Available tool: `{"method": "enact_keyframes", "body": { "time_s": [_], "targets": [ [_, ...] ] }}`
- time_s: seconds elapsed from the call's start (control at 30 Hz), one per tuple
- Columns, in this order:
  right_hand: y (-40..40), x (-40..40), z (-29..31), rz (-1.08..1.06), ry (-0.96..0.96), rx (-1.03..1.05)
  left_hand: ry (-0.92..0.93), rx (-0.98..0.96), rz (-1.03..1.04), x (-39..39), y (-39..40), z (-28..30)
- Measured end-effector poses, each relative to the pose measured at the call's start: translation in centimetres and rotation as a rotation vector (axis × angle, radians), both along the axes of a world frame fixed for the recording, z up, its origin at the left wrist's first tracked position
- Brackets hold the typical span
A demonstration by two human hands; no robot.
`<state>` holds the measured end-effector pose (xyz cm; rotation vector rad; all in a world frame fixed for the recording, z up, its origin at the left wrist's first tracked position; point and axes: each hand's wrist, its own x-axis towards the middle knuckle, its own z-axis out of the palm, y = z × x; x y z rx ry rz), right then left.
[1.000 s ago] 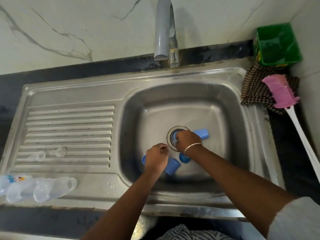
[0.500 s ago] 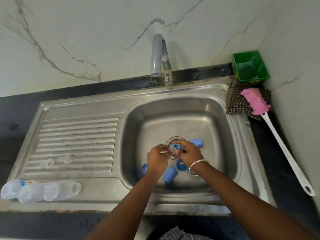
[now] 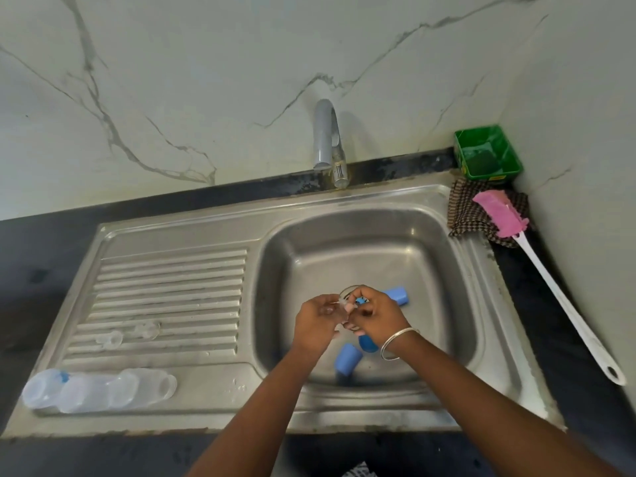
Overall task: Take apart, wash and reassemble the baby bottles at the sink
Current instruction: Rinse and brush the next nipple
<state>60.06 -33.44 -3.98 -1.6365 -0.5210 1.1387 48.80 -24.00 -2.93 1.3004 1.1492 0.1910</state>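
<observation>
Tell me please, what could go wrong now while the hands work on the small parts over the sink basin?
1. Both hands, left hand and right hand, pinch a small clear teat and blue ring right above the drain; a slip could drop a piece into it.
2. The clear bottles lie on their sides near the drainboard's front edge and might roll off.
</observation>
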Motion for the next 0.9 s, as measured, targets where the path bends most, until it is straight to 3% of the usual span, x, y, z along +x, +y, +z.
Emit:
{"method": "enact_keyframes", "body": {
  "time_s": [0.17,0.47,0.7,0.9],
  "targets": [
    [0.9,0.0,0.2,-0.049,-0.016,-0.013,-0.101,0.066,-0.028,-0.1,1.2,-0.5],
    [4.0,0.4,3.0,0.025,-0.442,-0.156,-0.280,0.005,-0.221,0.5,4.9,-0.4],
    [6.7,1.0,6.7,-0.107,-0.216,-0.090,-0.409,-0.031,-0.122,2.1,7.9,0.9],
    [10.0,4.9,8.0,-0.193,-0.512,-0.170,-0.456,-0.036,-0.108,4.4,9.3,2.2]
  ]
}}
